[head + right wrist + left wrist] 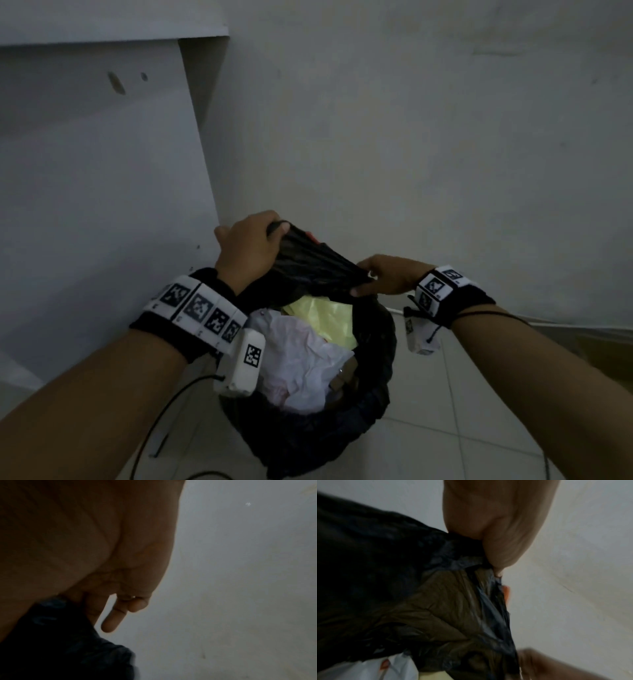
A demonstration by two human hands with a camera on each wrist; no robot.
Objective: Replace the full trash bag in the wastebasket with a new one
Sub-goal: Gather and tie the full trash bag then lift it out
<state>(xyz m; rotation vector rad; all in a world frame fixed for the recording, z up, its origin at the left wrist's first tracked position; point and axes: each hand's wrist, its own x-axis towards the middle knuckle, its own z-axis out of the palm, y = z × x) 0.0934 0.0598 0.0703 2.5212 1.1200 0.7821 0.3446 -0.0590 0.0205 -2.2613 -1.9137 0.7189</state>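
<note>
A full black trash bag sits in the wastebasket on the floor, stuffed with white paper and yellow plastic. My left hand grips the bag's far rim, bunched and pulled up. My right hand pinches the same stretch of rim on the right, so the black film is taut between both hands. In the left wrist view the left hand clamps crumpled black film. In the right wrist view the right hand holds dark film, with two fingers loose.
A white cabinet side stands close on the left, and a pale wall rises right behind the basket. Pale floor tiles lie to the right. A black cable trails on the floor at lower left.
</note>
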